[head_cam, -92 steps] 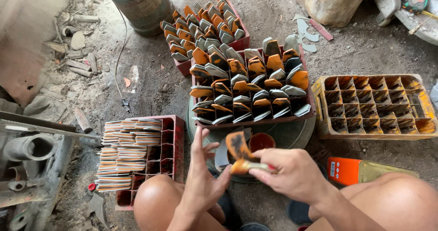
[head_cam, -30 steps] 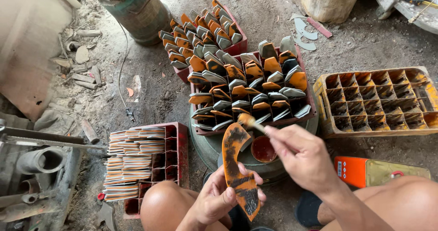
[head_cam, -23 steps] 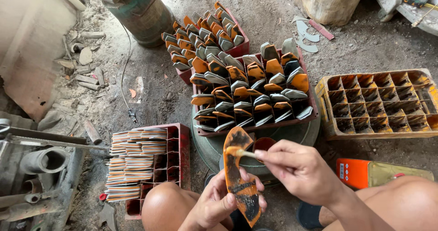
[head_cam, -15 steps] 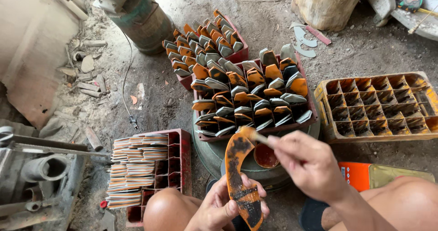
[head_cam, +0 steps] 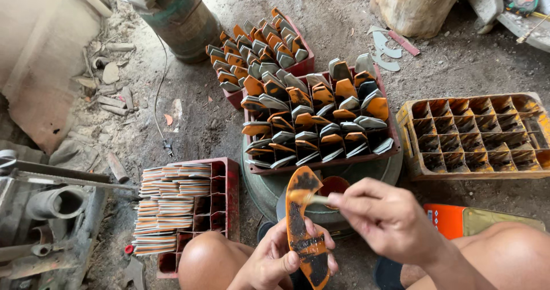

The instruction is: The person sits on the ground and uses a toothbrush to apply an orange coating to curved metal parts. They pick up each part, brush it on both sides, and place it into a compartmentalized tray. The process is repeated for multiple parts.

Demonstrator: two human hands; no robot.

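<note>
Down between the person's bare knees, the left hand [head_cam: 274, 261] grips a curved orange sole-shaped piece [head_cam: 303, 227] by its lower half, fingers wrapped round it and thumb across its front, holding it upright and a little tilted. Dark smears cover much of its orange face. Right hand [head_cam: 385, 218] is closed on a thin brush [head_cam: 312, 198], pinched in the fingertips, and the bristle end touches the upper part of the piece, which lies just left of that hand. Behind stands a red crate [head_cam: 321, 164] packed with similar pieces on edge, probably resting on a round drum. A yellow crate [head_cam: 478, 135] of open cells sits to the right, and stacked flat pieces [head_cam: 169, 210] fill another crate on the left.
</note>
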